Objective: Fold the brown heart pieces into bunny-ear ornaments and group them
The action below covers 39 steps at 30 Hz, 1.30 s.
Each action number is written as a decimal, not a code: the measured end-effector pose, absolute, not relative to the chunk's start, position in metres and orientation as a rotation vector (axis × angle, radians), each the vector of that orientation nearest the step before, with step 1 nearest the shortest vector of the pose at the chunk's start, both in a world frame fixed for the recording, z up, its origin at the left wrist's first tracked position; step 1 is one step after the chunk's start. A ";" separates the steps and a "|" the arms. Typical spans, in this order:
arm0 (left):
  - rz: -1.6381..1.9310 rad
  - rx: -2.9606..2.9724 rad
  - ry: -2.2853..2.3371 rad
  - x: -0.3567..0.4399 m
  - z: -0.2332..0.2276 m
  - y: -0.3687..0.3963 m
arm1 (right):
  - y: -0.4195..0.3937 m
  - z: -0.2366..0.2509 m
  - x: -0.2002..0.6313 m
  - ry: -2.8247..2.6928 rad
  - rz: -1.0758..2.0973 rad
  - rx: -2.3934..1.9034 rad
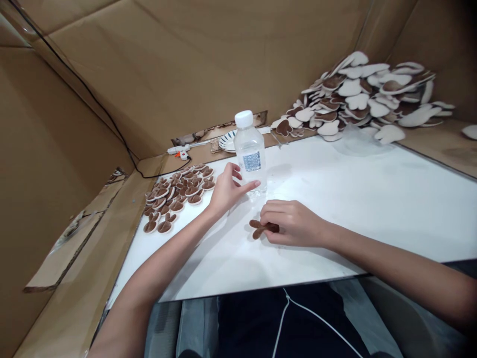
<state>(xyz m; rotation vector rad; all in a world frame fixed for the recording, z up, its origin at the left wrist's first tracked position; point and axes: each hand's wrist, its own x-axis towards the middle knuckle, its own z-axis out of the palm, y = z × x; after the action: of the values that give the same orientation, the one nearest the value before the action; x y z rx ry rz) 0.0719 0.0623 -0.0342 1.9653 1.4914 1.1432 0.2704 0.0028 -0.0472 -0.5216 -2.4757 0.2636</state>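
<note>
A clear plastic water bottle (251, 151) with a white cap stands upright on the white board (354, 199). My left hand (226, 190) reaches to its base, fingers spread and touching the lower part of the bottle. To the right, my right hand (292, 223) rests on the board and pinches a small brown bunny-ear-shaped piece (260, 228) that lies flat and sticks out to the left of my fingers.
Several small brown-and-cream pieces (178, 195) lie grouped at the board's left. A large heap of bigger cream and brown pieces (367, 97) fills the back right corner. A glue gun (179, 150) and a striped plate (227, 141) sit at the back. Cardboard walls surround the area.
</note>
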 end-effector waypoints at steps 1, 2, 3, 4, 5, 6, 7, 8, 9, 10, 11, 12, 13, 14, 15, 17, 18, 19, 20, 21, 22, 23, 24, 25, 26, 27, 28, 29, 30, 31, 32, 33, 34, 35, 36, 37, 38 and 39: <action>1.136 1.966 1.448 0.072 -0.033 0.066 | 0.003 -0.047 0.271 -2.477 0.261 -0.522; 1.113 1.971 1.398 0.070 -0.032 0.070 | 0.003 -0.047 0.271 -2.478 0.260 -0.523; 1.082 1.972 1.343 0.067 -0.031 0.073 | 0.003 -0.047 0.271 -2.478 0.261 -0.525; 1.049 1.964 1.286 0.064 -0.030 0.077 | 0.003 -0.047 0.271 -2.479 0.263 -0.528; 1.020 1.945 1.230 0.060 -0.029 0.079 | 0.003 -0.047 0.271 -2.480 0.268 -0.527; 0.998 1.918 1.183 0.056 -0.029 0.081 | 0.002 -0.046 0.271 -2.481 0.274 -0.528; 0.987 1.886 1.147 0.052 -0.030 0.082 | 0.002 -0.046 0.270 -2.483 0.280 -0.530; 0.980 1.855 1.122 0.049 -0.031 0.083 | 0.003 -0.046 0.270 -2.486 0.284 -0.532; 0.979 1.826 1.109 0.046 -0.032 0.082 | 0.003 -0.045 0.270 -2.490 0.286 -0.535; 0.976 1.799 1.102 0.044 -0.034 0.081 | 0.003 -0.045 0.270 -2.494 0.287 -0.538; 0.968 1.770 1.097 0.042 -0.035 0.080 | 0.003 -0.045 0.270 -2.497 0.285 -0.539; 0.955 1.738 1.092 0.041 -0.036 0.078 | 0.004 -0.045 0.270 -2.500 0.284 -0.539; 0.940 1.701 1.089 0.041 -0.037 0.075 | 0.004 -0.045 0.270 -2.502 0.283 -0.536; 0.934 1.659 1.094 0.042 -0.037 0.073 | 0.004 -0.045 0.270 -2.503 0.282 -0.533; 0.938 1.614 1.107 0.043 -0.037 0.070 | 0.005 -0.045 0.270 -2.502 0.281 -0.530; 0.960 1.529 1.154 0.047 -0.034 0.065 | 0.005 -0.046 0.270 -2.501 0.281 -0.526; 0.962 1.507 1.186 0.049 -0.033 0.063 | 0.004 -0.046 0.270 -2.502 0.281 -0.526; 0.961 1.521 1.224 0.052 -0.033 0.060 | 0.004 -0.046 0.270 -2.502 0.281 -0.527; 0.958 1.576 1.266 0.055 -0.033 0.059 | 0.004 -0.047 0.271 -2.502 0.282 -0.529; 0.959 1.665 1.310 0.058 -0.033 0.057 | 0.004 -0.047 0.271 -2.499 0.282 -0.529; 0.972 1.771 1.357 0.062 -0.034 0.056 | 0.003 -0.047 0.271 -2.493 0.281 -0.529; 0.993 1.876 1.404 0.065 -0.036 0.056 | 0.003 -0.047 0.270 -2.488 0.280 -0.529; 1.016 1.960 1.445 0.067 -0.037 0.055 | 0.003 -0.047 0.270 -2.484 0.278 -0.530; 1.030 2.010 1.475 0.070 -0.039 0.055 | 0.003 -0.046 0.270 -2.482 0.277 -0.529; 1.036 2.035 1.490 0.071 -0.041 0.055 | 0.003 -0.046 0.270 -2.479 0.275 -0.528; 1.035 2.047 1.490 0.072 -0.042 0.054 | 0.003 -0.046 0.270 -2.478 0.273 -0.526; 1.029 2.051 1.470 0.071 -0.043 0.054 | 0.003 -0.046 0.270 -2.476 0.272 -0.523; 1.021 2.050 1.432 0.070 -0.044 0.053 | 0.003 -0.045 0.270 -2.472 0.269 -0.519; 1.016 2.041 1.383 0.069 -0.044 0.052 | 0.003 -0.045 0.270 -2.469 0.264 -0.517; 1.011 2.017 1.331 0.066 -0.043 0.051 | 0.003 -0.045 0.270 -2.469 0.260 -0.517; 1.006 1.975 1.280 0.064 -0.043 0.049 | 0.003 -0.044 0.270 -2.469 0.258 -0.518; 1.000 1.912 1.232 0.061 -0.042 0.047 | 0.003 -0.044 0.270 -2.470 0.258 -0.521; 0.997 1.833 1.186 0.059 -0.041 0.044 | 0.003 -0.044 0.270 -2.469 0.258 -0.524; 0.995 1.743 1.143 0.056 -0.040 0.041 | 0.003 -0.044 0.270 -2.466 0.259 -0.529; 0.996 1.646 1.103 0.054 -0.039 0.037 | 0.003 -0.044 0.270 -2.464 0.262 -0.533; 0.991 1.550 1.065 0.051 -0.038 0.033 | 0.004 -0.045 0.270 -2.463 0.264 -0.534; 0.981 1.457 1.034 0.049 -0.036 0.029 | 0.004 -0.045 0.271 -2.462 0.265 -0.536; 0.963 1.372 1.011 0.046 -0.035 0.024 | 0.004 -0.045 0.271 -2.462 0.266 -0.539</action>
<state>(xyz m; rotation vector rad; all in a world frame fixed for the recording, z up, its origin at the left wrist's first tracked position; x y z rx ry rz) 0.0459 0.0240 -0.0352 1.3725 1.0113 0.9630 0.2707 0.0043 -0.0448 -0.5386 -2.4615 0.2659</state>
